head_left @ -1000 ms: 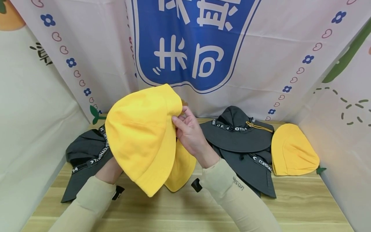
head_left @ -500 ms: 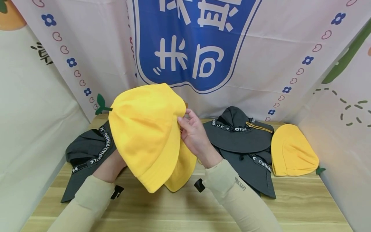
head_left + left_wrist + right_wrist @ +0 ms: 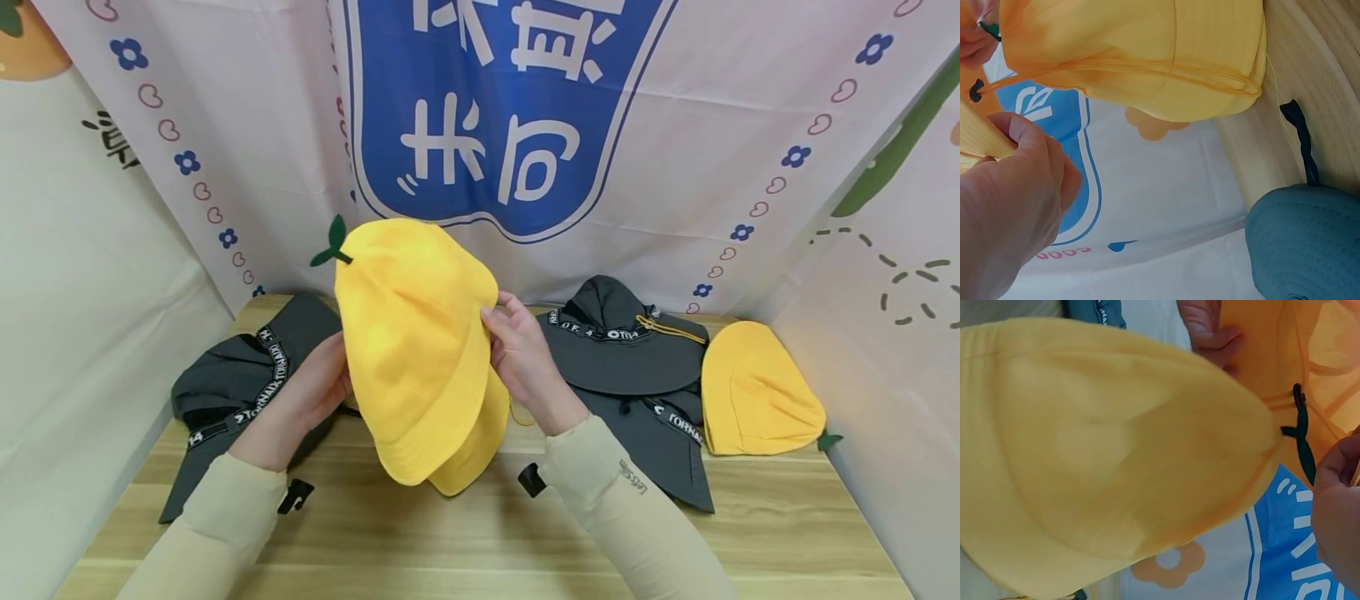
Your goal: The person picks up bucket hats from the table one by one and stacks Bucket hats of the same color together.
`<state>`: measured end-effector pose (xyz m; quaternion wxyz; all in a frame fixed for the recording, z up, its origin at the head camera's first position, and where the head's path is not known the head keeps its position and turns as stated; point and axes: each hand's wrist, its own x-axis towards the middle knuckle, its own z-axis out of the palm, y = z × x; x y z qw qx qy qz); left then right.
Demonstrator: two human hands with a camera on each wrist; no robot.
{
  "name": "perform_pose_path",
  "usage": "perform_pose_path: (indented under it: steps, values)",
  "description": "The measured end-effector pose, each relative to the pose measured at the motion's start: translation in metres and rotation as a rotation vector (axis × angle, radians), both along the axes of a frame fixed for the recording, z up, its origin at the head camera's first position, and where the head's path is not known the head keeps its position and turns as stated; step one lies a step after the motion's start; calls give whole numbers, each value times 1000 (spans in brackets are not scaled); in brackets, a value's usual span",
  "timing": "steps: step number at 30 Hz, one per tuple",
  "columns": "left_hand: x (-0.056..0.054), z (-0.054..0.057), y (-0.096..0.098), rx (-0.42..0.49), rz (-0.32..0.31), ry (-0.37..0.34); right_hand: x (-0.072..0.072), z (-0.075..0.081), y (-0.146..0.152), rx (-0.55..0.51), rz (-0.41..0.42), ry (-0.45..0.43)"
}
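- Nearest: pale sleeves (image 3: 225,525), reaching forward over the wooden table (image 3: 420,558).
- Left hand (image 3: 318,383): pinching yellow fabric at the hat's edge, per left wrist view; partly behind the hat in head view.
- Right hand (image 3: 521,354): pinching the opposite edge, thumb on the near face, fingers mostly behind.
- Between both: held yellow hat (image 3: 412,325), lifted above the table, brim slanting down, green sprout (image 3: 333,246) at upper left.
- Just behind and below it: second yellow hat (image 3: 480,442), mostly hidden; seemingly resting on the table, but cannot tell for sure.
- Farther left: dark hat (image 3: 221,375) with lettered band, lying beyond the left forearm.
- Farther right: upper dark hat (image 3: 630,362) overlapping lower dark hat (image 3: 637,442).
- Beside those: third yellow hat (image 3: 757,392), lying on the table; touching or merely close, cannot tell.
- Progress, as judged: partway. Third yellow hat and dark hats already down at the sides; held one not yet set down, second one apparently left to handle.
- Farthest: printed backdrop (image 3: 660,167), white and blue.
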<state>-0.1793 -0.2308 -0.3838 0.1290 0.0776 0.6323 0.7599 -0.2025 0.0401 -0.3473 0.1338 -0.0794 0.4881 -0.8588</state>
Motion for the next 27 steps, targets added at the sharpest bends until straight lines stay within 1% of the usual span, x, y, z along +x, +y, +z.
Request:
perform_pose_path:
  steps: [2, 7, 13, 19, 25, 27]
  values:
    - [-1, 2, 1, 16, 4, -30, -1, -3, 3, 4, -5, -13]
    - [-2, 7, 1, 17, 26, -81, -5, -11, 10, 30, -22, -25]
    - [-1, 8, -4, 21, 45, -128, -8, -20, 16, 63, -37, -22]
    - [-2, 4, -5, -5, 72, -141, -10, -29, 20, 120, -55, -48]
    - [-3, -3, -3, -34, 69, -116, -12, -37, 22, 220, -61, -83]
    - [-3, -5, -2, -47, 65, -112, -13, -40, 23, 234, -58, -97]
